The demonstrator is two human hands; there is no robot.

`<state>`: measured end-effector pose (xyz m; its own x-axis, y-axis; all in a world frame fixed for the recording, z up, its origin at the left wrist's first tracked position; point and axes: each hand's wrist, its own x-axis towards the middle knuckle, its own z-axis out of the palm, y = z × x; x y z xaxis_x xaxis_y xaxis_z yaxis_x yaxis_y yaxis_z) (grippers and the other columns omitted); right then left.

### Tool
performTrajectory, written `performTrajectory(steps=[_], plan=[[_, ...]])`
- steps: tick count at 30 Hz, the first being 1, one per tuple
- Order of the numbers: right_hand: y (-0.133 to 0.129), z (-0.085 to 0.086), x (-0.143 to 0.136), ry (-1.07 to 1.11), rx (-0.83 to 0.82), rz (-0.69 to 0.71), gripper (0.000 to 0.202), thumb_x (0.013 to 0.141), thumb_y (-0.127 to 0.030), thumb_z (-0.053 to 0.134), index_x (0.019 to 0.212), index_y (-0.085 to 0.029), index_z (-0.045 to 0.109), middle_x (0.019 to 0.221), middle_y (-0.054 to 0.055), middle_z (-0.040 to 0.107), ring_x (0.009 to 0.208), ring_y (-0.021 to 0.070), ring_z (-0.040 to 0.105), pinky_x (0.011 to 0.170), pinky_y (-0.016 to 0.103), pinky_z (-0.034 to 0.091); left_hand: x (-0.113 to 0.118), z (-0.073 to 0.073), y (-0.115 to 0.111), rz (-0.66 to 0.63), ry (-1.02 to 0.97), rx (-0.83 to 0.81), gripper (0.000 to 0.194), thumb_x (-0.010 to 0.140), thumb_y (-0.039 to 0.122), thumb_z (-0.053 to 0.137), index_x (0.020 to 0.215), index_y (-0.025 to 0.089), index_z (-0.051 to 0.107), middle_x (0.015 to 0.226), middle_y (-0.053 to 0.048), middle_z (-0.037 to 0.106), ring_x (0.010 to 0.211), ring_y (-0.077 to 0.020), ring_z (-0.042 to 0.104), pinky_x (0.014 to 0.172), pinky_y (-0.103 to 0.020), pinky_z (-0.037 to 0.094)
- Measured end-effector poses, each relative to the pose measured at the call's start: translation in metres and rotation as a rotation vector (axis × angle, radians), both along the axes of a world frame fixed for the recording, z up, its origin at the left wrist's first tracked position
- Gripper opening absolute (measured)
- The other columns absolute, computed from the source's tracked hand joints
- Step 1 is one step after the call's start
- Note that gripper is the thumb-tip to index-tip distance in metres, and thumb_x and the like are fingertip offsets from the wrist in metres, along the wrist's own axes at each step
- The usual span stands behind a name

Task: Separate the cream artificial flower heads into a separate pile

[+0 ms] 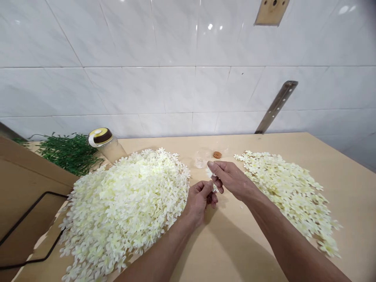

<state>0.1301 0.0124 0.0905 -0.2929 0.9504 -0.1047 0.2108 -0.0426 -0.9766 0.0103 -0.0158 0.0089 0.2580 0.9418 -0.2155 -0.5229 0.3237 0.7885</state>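
Note:
Between the two piles, my hands meet just above the table. My left hand is closed, its thumb and fingers pinching a small white artificial flower. Slightly higher and to the right, my right hand pinches another white flower, partly hidden by its fingers. A big heap of white artificial flowers lies left of my hands. On the right spreads a flatter pile of the same flowers. Just beyond my fingers stands a small clear plastic cup, beside a small orange-brown object.
A bottle with a yellow and brown lid leans behind the big heap, near green artificial stems. A cardboard box and a black wire frame are at the left. A metal bracket leans against the tiled wall.

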Motion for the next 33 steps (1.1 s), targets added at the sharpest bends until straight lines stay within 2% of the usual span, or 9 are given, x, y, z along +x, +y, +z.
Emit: performTrajectory(steps=[3,5,10,17,20,23,27,29,33], plan=[[0.002,0.0,-0.008,0.11,-0.094,0.05,0.049,0.084,-0.065,0.055,0.066,-0.02,0.048,0.052,-0.003,0.052,0.039,0.0108,0.048,0.038,0.023,0.038,0.0,0.001,0.0,0.028,-0.045,-0.003,0.04,0.072,0.049,0.076,0.069,0.014,0.057,0.069,-0.002,0.059,0.049,-0.0071,0.05,0.044,-0.021,0.035],[0.003,-0.001,-0.006,0.131,-0.096,0.032,0.048,0.083,-0.063,0.059,0.064,-0.019,0.049,0.054,-0.002,0.054,0.041,0.0106,0.049,0.041,0.023,0.04,0.0,0.001,0.001,0.026,-0.039,-0.009,0.041,0.071,0.051,0.075,0.069,0.014,0.057,0.067,-0.002,0.058,0.048,-0.0076,0.051,0.043,-0.021,0.035],[0.004,-0.009,0.003,0.006,-0.005,-0.041,0.053,0.084,-0.061,0.059,0.056,-0.017,0.051,0.049,-0.002,0.052,0.043,0.0087,0.046,0.045,0.022,0.038,-0.001,0.001,0.001,-0.012,-0.01,-0.019,0.043,0.073,0.055,0.072,0.073,0.014,0.059,0.066,-0.003,0.061,0.046,-0.0081,0.05,0.043,-0.022,0.035],[-0.003,-0.009,-0.009,-0.059,-0.042,-0.086,0.053,0.084,-0.065,0.054,0.058,-0.02,0.047,0.043,-0.005,0.047,0.035,0.0096,0.045,0.038,0.022,0.039,-0.001,0.008,-0.001,-0.015,-0.041,0.008,0.039,0.074,0.05,0.073,0.07,0.014,0.059,0.067,-0.003,0.06,0.048,-0.0083,0.051,0.042,-0.021,0.035],[-0.002,-0.006,-0.014,-0.064,-0.052,-0.058,0.054,0.085,-0.067,0.051,0.059,-0.02,0.046,0.043,-0.005,0.047,0.034,0.0103,0.046,0.036,0.022,0.039,0.0,0.007,-0.002,0.0,-0.037,-0.021,0.039,0.071,0.048,0.075,0.067,0.015,0.056,0.064,-0.002,0.058,0.047,-0.0088,0.051,0.042,-0.022,0.035],[0.001,0.0,-0.021,-0.072,-0.034,-0.047,0.052,0.083,-0.066,0.055,0.061,-0.02,0.048,0.045,-0.003,0.049,0.037,0.0099,0.046,0.037,0.021,0.039,0.002,0.003,-0.002,-0.002,-0.028,-0.044,0.039,0.07,0.047,0.076,0.066,0.015,0.055,0.057,-0.001,0.056,0.045,-0.0092,0.05,0.043,-0.022,0.035],[0.008,0.007,-0.035,-0.075,-0.028,0.018,0.045,0.08,-0.062,0.062,0.07,-0.018,0.058,0.062,0.001,0.061,0.047,0.0114,0.056,0.042,0.021,0.043,0.002,-0.003,-0.001,-0.03,0.008,-0.022,0.041,0.074,0.051,0.071,0.066,0.014,0.057,0.051,-0.003,0.058,0.039,-0.0089,0.047,0.044,-0.024,0.035],[0.012,0.009,-0.042,-0.078,-0.01,0.073,0.042,0.08,-0.059,0.063,0.076,-0.018,0.06,0.069,0.002,0.063,0.049,0.0117,0.058,0.044,0.021,0.045,0.002,-0.006,-0.001,-0.03,0.008,-0.017,0.037,0.075,0.047,0.07,0.066,0.014,0.057,0.05,-0.003,0.058,0.038,-0.0094,0.047,0.044,-0.025,0.035],[0.017,0.008,-0.053,-0.084,-0.018,0.169,0.04,0.081,-0.058,0.063,0.079,-0.019,0.059,0.06,-0.003,0.055,0.043,0.0094,0.05,0.042,0.022,0.044,0.002,-0.006,0.0,-0.007,-0.016,-0.027,0.024,0.072,0.033,0.069,0.066,0.014,0.057,0.049,-0.002,0.057,0.037,-0.01,0.047,0.043,-0.025,0.036]])
